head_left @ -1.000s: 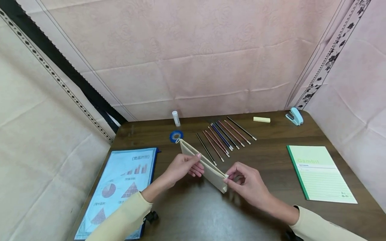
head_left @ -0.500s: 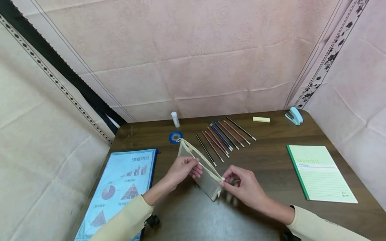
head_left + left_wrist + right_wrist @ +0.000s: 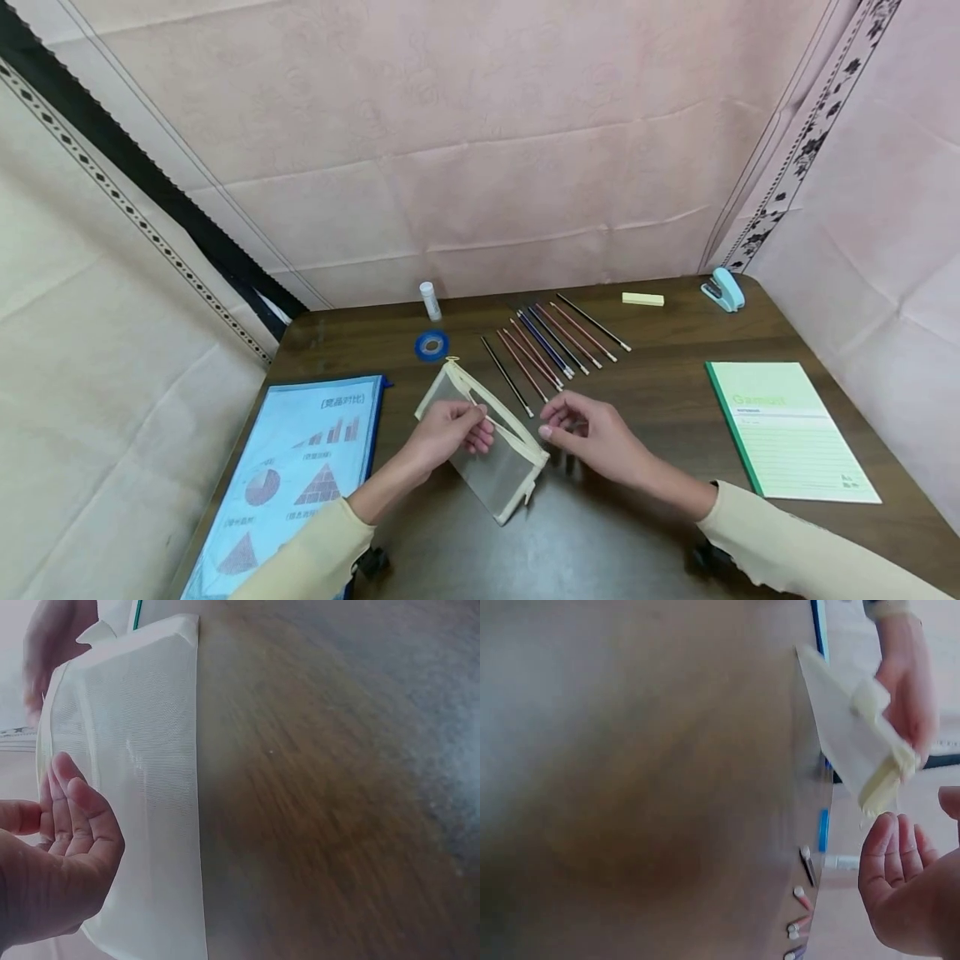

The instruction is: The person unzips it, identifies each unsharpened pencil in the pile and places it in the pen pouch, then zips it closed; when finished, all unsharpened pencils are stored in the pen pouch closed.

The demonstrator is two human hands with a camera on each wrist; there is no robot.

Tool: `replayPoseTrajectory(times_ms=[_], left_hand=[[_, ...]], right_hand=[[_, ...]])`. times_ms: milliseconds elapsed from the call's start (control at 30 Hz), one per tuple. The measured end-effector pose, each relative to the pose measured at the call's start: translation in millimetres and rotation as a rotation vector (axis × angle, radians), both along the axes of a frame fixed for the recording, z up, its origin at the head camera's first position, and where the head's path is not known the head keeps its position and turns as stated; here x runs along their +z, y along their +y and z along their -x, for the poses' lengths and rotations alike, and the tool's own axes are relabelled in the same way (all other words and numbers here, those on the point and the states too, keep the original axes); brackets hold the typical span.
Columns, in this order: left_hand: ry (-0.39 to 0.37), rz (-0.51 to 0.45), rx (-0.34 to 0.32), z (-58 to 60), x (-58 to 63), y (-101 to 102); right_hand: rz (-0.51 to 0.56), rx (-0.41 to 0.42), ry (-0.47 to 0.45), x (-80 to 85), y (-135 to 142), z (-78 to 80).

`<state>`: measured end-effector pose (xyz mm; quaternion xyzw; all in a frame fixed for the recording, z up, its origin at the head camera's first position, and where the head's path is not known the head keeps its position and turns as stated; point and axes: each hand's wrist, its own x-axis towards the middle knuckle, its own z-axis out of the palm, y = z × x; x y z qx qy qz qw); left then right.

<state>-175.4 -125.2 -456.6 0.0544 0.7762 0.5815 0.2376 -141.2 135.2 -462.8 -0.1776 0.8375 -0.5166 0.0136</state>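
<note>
A cream-edged mesh zip pouch (image 3: 498,479) stands tilted over the middle of the table, its mouth parted along the top edge. My left hand (image 3: 450,433) pinches one side of that edge between thumb and fingers. Close beside the pouch's near right corner is my right hand (image 3: 592,433), its fingers loosely bent with nothing between them. In the right wrist view a gap shows between those fingertips (image 3: 885,825) and the pouch (image 3: 847,735). The left wrist view shows the pouch's sheer side (image 3: 150,787) beyond the left hand (image 3: 67,855).
Several pencils (image 3: 593,322) lie in a slanting row behind the pouch. Blue tape (image 3: 420,348) and a glue stick (image 3: 430,301) are at the back. A blue folder (image 3: 300,442) lies left, a green notebook (image 3: 795,433) right. Farther back are a pale yellow block (image 3: 642,299) and stapler (image 3: 724,292).
My right hand has let go of the pouch's zip end and moved slightly apart from it. The pouch has tipped, turning its mesh side up, with its mouth wider; the left hand keeps its grip.
</note>
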Motion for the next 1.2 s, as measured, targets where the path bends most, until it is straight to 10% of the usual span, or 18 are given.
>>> replayPoseTrajectory(times_ms=[567, 1200], left_hand=[[-0.022, 0.006, -0.020, -2.0, -2.7, -2.1], [-0.015, -0.023, -0.041, -6.6, -6.3, 1.5]], right_hand=[[-0.124, -0.008, 0.080, -15.9, -31.7, 95.8], [-0.391, 0.024, 0.143, -19.2, -54.5, 119.8]])
